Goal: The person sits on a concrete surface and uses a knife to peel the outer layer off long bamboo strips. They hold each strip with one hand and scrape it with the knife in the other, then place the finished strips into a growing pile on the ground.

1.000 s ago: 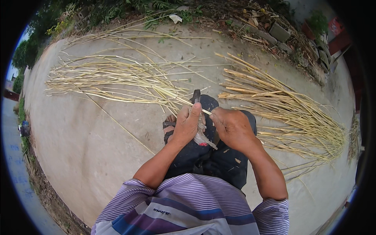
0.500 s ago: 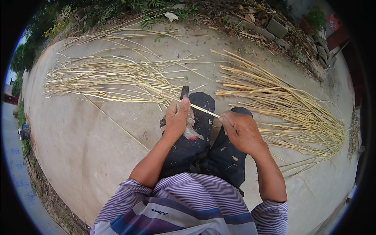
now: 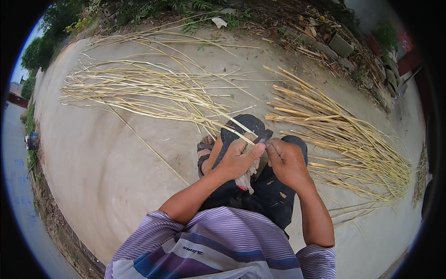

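My left hand (image 3: 240,162) is closed around a knife, its short dark blade (image 3: 264,136) standing up past the thumb. A crumpled pale rag (image 3: 247,179) with a red patch hangs below that hand. Two thin pale stalks (image 3: 240,136) run side by side from the upper left to the thumb and blade; whether they are halves of one split stalk, I cannot tell. Close against the blade, my right hand (image 3: 286,160) is pinched shut at the near end of the stalk, which its fingers mostly hide. Both hands are above my dark-trousered knees (image 3: 246,123).
Loose pale stalks (image 3: 134,86) lie spread on the concrete at the left, one reaching toward my left forearm. A thicker bundle of yellow-brown stalks (image 3: 339,130) fans out at the right. Rubble and dry litter (image 3: 341,49) line the far edge. My sandalled foot (image 3: 203,151) shows below.
The left hand and knife have come right, closing the gap to the right hand. The length of stalk once visible between the hands no longer shows. My view has also shifted slightly.
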Demonstrator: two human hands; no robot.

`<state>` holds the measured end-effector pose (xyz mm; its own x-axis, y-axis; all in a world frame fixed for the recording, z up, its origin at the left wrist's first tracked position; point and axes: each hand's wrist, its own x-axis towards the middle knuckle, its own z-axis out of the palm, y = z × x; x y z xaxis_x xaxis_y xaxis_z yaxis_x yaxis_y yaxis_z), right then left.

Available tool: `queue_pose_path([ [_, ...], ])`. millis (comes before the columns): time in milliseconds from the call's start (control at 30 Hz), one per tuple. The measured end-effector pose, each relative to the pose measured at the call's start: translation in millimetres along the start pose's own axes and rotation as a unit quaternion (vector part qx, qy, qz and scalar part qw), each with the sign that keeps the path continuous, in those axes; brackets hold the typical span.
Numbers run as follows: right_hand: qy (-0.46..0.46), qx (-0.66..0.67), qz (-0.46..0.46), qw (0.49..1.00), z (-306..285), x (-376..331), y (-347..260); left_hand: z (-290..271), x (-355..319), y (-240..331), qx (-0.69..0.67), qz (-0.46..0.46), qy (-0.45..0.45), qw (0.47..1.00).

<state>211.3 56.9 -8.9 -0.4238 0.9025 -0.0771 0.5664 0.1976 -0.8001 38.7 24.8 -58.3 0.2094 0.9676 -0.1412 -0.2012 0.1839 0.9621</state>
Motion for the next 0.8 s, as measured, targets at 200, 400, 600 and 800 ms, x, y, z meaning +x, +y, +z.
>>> queue_pose_path([
  [200,-0.092,0.227,0.15,0.958,10,4,21,-20,-30,29,-0.025,-0.027,-0.152,0.988],
  [400,-0.163,0.235,0.147,0.947,27,8,16,-41,-61,22,0.008,-0.093,-0.115,0.989],
  [600,-0.263,0.139,0.094,0.95,67,1,6,-72,-63,-51,-0.089,-0.084,0.196,0.973],
  [800,-0.272,0.055,0.05,0.959,87,4,-21,-96,-71,-43,-0.282,-0.097,0.197,0.934],
])
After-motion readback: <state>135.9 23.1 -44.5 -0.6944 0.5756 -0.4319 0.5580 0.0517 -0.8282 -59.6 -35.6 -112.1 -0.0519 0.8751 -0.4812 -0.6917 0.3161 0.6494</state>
